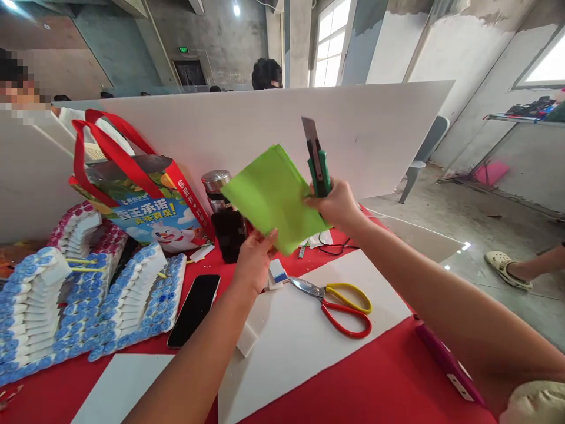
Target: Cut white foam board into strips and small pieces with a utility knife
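My left hand pinches the lower left edge of a small stack of bright green sheets, paper or thin fabric. A green utility knife is in my right hand, its wide blade out and pointing up. That hand's thumb and fingertips also touch the right edge of the sheets, which are tilted above the table. Below them, scissors with one yellow and one red handle lie partly open on a white board. A blue and white eraser-like block sits close to the scissor tips.
The table has a red cover. Blue and white folded craft pieces, a phone and a printed bag lie left. Behind stand a dark phone, a flask and a white partition. Other people are beyond.
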Tool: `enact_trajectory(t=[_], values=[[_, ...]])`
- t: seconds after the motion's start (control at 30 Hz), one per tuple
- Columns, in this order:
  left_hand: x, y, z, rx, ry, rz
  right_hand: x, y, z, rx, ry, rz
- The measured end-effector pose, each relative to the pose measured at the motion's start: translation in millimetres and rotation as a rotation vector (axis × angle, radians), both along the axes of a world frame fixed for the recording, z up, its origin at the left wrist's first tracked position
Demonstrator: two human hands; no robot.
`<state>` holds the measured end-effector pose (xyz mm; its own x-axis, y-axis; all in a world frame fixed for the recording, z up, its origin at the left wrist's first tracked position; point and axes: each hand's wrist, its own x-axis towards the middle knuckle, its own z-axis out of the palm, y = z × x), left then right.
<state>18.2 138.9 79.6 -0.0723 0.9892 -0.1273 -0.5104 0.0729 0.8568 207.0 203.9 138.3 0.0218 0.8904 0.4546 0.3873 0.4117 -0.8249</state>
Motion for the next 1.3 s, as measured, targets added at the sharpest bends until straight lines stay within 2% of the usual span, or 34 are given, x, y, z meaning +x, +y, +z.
enact_trajectory(t=[0.1, 0.17, 0.23, 0.3, 0.43, 0.57, 0.67, 0.77, 0.9, 1.0, 1.07, 1.13, 1.23, 1.3], values=[[-15.7, -38.9, -2.1, 0.038, 0.231, -0.070, 12.1, 27.3, 27.3, 0.244, -0.375, -0.260], [-27.8, -72.0, -7.7, 0.029, 0.363, -0.103, 17.9, 51.6, 36.6, 0.281, -0.636, -0.370], [-37.8, -100.6, -17.1, -0.008, 0.451, -0.072, 17.2, 73.8, 35.0, 0.251, -0.889, -0.376], [-44.6, -118.3, -27.6, -0.033, 0.508, -0.007, 9.7, 89.5, 26.1, 0.206, -1.049, -0.322], [-51.7, -125.1, -41.3, -0.045, 0.568, 0.047, -18.1, 100.8, 9.8, 0.164, -1.159, -0.264], [-57.0, -124.0, -46.1, -0.009, 0.598, 0.066, -47.2, 104.0, 8.9, 0.159, -1.252, -0.188], [-61.4, -126.0, -50.1, 0.004, 0.638, 0.066, -59.9, 109.9, 11.1, 0.172, -1.258, -0.134], [-64.0, -127.6, -55.1, 0.029, 0.683, 0.070, -59.9, 115.9, 10.0, 0.170, -1.229, -0.146], [-61.3, -129.0, -59.0, 0.101, 0.727, 0.103, -38.6, 117.2, 3.8, 0.154, -1.141, -0.264], [-56.4, -127.9, -53.6, 0.061, 0.647, 0.146, -9.2, 109.8, 1.1, 0.161, -1.042, -0.337], [-55.0, -122.9, -44.2, 0.029, 0.527, 0.177, 11.5, 98.8, 2.0, 0.180, -0.913, -0.356], [-56.7, -113.5, -31.7, 0.038, 0.384, 0.175, 27.7, 80.9, 4.1, 0.206, -0.740, -0.315], [-60.4, -95.9, -13.8, 0.029, 0.179, 0.043, 35.4, 38.5, 5.8, 0.170, -0.567, -0.189], [-55.8, -87.9, -6.8, -0.032, 0.038, -0.126, 28.7, 2.0, 3.9, 0.100, -0.591, -0.133]])
